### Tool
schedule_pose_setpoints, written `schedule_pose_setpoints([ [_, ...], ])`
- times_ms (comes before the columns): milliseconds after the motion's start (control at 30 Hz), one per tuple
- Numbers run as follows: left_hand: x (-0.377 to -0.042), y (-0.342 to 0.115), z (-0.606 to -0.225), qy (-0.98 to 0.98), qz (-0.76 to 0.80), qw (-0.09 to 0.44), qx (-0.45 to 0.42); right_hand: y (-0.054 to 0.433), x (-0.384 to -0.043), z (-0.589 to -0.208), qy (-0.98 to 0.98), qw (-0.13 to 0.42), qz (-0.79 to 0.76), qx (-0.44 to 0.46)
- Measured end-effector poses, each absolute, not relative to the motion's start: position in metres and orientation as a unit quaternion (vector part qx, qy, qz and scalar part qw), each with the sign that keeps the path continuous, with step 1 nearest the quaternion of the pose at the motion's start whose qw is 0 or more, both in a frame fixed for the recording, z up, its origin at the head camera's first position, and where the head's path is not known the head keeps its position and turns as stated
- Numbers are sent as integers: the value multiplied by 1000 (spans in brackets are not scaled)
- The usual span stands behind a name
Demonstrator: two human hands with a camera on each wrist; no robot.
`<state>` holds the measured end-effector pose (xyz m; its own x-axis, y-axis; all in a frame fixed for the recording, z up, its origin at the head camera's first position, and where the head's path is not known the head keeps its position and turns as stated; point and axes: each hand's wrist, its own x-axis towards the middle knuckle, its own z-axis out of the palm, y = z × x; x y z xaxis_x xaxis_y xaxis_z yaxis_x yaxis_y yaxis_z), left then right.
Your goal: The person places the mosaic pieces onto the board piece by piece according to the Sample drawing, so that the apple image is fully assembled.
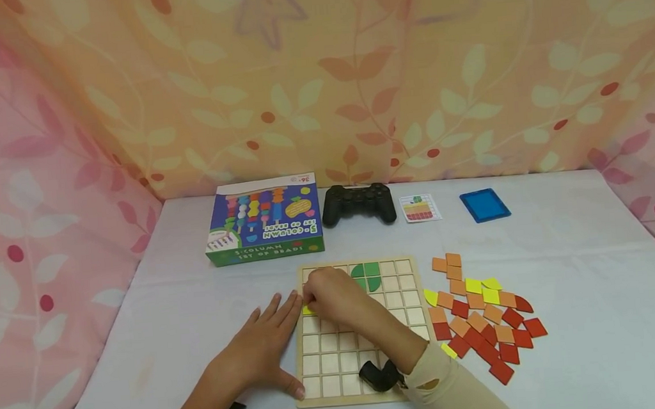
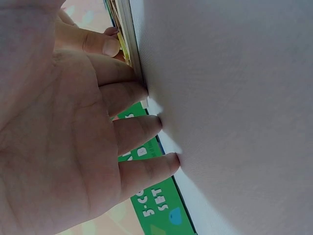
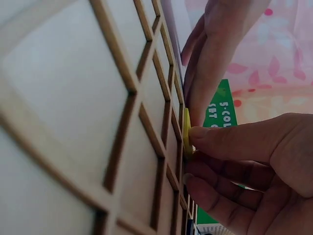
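Observation:
A wooden grid board (image 1: 330,363) lies flat on the white table. My left hand (image 1: 258,351) rests beside it with fingers spread, the fingertips and thumb against its left edge. Over the board's upper left part, my right hand (image 1: 335,297) pinches a yellow tile (image 3: 187,129) between thumb and fingers at a cell in the left column. In the head view most of that tile is hidden by the hand. Green pieces (image 1: 372,269), some with rounded corners, sit in cells near the top; the right hand and forearm hide several cells.
Loose orange, yellow and red tiles (image 1: 477,319) are scattered right of the board. Behind it stand a bead-set box (image 1: 265,219), a black game controller (image 1: 358,203), a pattern card (image 1: 419,208) and a blue square tray (image 1: 485,205). Patterned cloth (image 1: 354,99) hangs behind the table.

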<state>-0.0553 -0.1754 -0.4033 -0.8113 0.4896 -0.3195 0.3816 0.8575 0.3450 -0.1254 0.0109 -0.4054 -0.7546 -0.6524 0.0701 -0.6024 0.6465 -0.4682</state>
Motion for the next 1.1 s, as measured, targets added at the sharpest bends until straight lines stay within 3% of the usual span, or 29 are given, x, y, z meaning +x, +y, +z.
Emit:
schedule_pose_setpoints([
  [367, -55, -174, -405, 945, 125, 200, 225, 55, -119, -390, 912, 32, -270, -306],
  [867, -55, -174, -405, 945, 127, 205, 222, 201, -104, -376, 970, 82, -219, -61],
  [1100, -55, -174, -404, 944, 131, 206, 220, 250, -93, -392, 968, 113, -225, -5],
])
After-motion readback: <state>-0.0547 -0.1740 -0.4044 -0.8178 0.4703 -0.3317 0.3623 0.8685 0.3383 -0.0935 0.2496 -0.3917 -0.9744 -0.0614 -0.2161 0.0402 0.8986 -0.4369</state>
